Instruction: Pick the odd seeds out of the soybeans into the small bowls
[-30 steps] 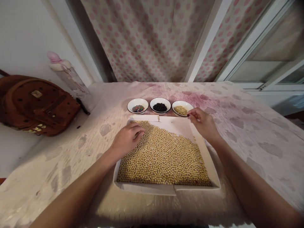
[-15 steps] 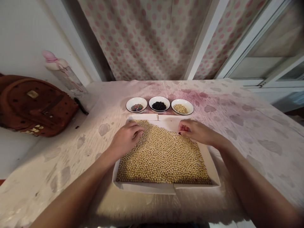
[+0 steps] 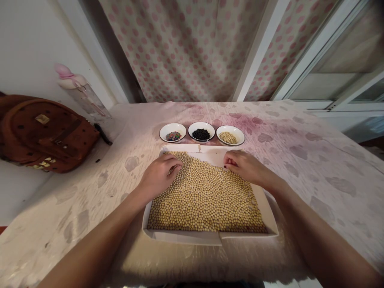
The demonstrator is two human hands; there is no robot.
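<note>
A shallow white cardboard box point(image 3: 271, 216) holds a wide layer of yellow soybeans point(image 3: 204, 200), with its white bottom bare along the back right. My left hand point(image 3: 162, 172) rests over the box's left side. Its fingers curl inward at the beans, and whatever they hold is hidden. Near the back right, my right hand point(image 3: 241, 165) hangs by the edge of the beans with thumb and fingers drawn together. Nothing can be made out between those fingertips.
Behind the box stand three white dark-rimmed bowls: one with multicoloured bits point(image 3: 173, 136), one with black beans point(image 3: 201, 134), one with pale beans point(image 3: 228, 138). A brown backpack point(image 3: 51, 132) and a clear bottle with a pink top point(image 3: 87, 96) are at left. A patterned cloth point(image 3: 300, 176) covers the table.
My right hand has shifted very slightly to the left, its fingers still drawn together. My left hand keeps its place on the beans. The bowls and box look the same.
</note>
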